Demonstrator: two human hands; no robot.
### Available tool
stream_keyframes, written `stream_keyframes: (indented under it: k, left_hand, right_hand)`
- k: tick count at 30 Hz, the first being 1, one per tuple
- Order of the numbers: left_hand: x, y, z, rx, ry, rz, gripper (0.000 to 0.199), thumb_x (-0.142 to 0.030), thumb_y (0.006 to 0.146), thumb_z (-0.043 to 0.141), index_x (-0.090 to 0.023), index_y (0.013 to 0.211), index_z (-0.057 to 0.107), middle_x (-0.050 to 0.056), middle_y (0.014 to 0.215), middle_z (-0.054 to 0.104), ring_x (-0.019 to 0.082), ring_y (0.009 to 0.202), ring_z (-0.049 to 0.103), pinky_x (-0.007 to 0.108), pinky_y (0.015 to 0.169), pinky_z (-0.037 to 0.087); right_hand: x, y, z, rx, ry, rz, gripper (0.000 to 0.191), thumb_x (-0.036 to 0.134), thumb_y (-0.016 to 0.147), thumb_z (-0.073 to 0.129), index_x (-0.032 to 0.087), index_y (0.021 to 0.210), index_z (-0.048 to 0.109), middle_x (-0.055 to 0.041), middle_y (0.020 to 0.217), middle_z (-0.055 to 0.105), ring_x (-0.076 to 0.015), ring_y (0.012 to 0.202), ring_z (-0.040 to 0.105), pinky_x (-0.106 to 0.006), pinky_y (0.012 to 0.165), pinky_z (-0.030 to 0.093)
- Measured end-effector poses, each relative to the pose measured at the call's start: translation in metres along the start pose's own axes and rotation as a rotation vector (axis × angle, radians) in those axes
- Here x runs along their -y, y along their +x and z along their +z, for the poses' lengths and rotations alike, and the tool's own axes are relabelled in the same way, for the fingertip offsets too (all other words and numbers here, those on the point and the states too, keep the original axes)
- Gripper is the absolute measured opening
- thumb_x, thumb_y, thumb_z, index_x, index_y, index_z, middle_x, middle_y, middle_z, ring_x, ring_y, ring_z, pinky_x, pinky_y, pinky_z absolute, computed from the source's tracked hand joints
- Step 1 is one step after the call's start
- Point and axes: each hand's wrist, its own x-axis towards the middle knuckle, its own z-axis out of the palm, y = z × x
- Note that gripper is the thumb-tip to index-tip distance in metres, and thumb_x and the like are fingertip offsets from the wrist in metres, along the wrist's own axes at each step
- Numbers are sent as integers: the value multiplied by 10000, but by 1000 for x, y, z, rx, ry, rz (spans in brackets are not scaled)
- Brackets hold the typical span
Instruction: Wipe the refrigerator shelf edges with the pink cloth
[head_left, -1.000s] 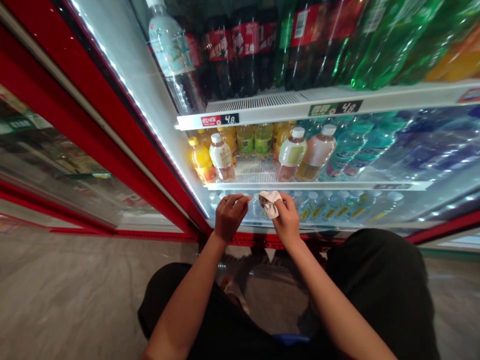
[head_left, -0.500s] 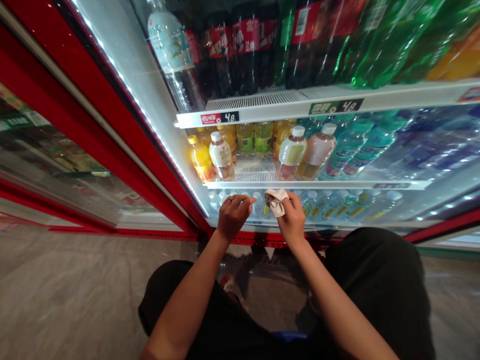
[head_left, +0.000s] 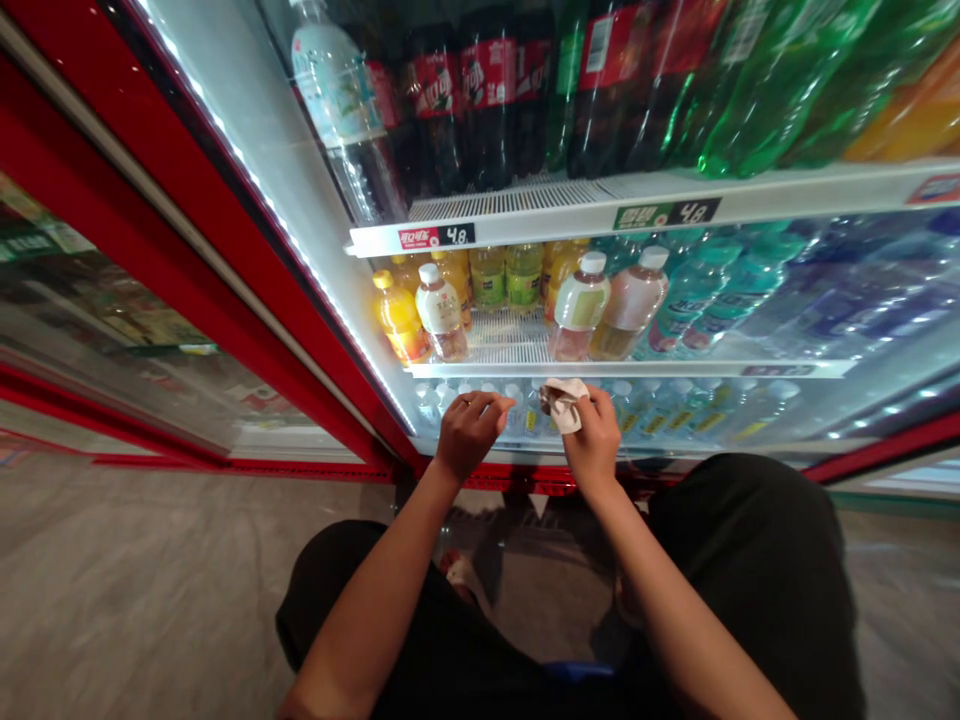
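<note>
My right hand (head_left: 595,436) grips a crumpled whitish cloth (head_left: 566,404), which has a darker patch on its left side. To its left, my left hand (head_left: 470,432) is closed, thumb and fingertips together; whether anything small is between them I cannot make out. The two hands are apart, in front of the lowest row of bottles (head_left: 652,402) in a lit drinks fridge. Just above them runs the white front edge of the middle shelf (head_left: 600,370), with a yellow bottle (head_left: 401,318) and white-capped bottles (head_left: 579,305) on it.
The upper shelf (head_left: 540,218) carries dark cola bottles (head_left: 491,100) and green bottles (head_left: 795,90). A red door frame (head_left: 247,290) slants down on the left. My knees (head_left: 757,540) are on both sides, above a grey floor (head_left: 150,580).
My right hand has shifted slightly right with the cloth, widening the space between my hands. My left hand is nearly where it was.
</note>
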Motion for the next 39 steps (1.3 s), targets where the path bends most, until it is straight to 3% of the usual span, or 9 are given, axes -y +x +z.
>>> stream_keyframes:
  k: [4,11,18,25,32,35,39]
  left_hand:
    - [0,-1,2,-13,-10,16,176,-95,991,703,-209,1125,713,33,947,780,190,887,759,341,829,611]
    - [-2,-3,7,21,-24,40,139,-123,1007,693,-192,1126,715,51,952,769,191,892,754,341,820,618]
    - [-3,-11,15,89,-26,76,199,-109,1000,688,-197,1171,739,67,1016,776,203,908,753,363,839,632]
    - [-4,-13,23,144,-24,93,212,-111,1000,686,-209,1168,770,74,1024,774,206,916,752,377,854,644]
    - [-7,-12,20,130,-25,107,223,-99,993,695,-203,1180,757,62,1033,776,191,937,752,358,882,638]
    - [-7,-10,19,97,-26,118,220,-86,978,713,-193,1167,748,59,1013,777,191,917,751,351,859,633]
    - [-7,-9,19,111,-27,123,212,-95,982,711,-198,1164,747,61,1004,779,197,902,757,363,846,636]
  right_hand:
    - [1,11,-5,-98,-37,47,190,283,997,661,243,1142,777,-109,1147,726,-252,1040,715,-394,866,603]
    - [3,4,-3,68,20,-41,224,240,1019,621,247,1193,762,-105,1162,724,-240,1059,715,-380,909,600]
    - [1,11,-9,-134,-13,89,154,275,986,674,238,1075,793,-100,1139,717,-243,1037,711,-391,879,600]
    - [0,2,-10,2,62,43,210,223,978,647,243,1147,770,-121,1230,686,-265,1135,690,-440,963,596]
    - [-9,12,-21,-223,36,77,182,284,973,686,220,1118,776,-145,1364,587,-274,1144,685,-501,1023,587]
    - [-6,16,-19,-154,9,63,237,303,1002,652,237,1200,764,-134,1276,655,-280,1182,692,-481,1036,586]
    - [-10,1,-14,-30,-11,28,203,298,1012,619,234,1143,762,-119,1151,700,-270,1115,714,-432,961,600]
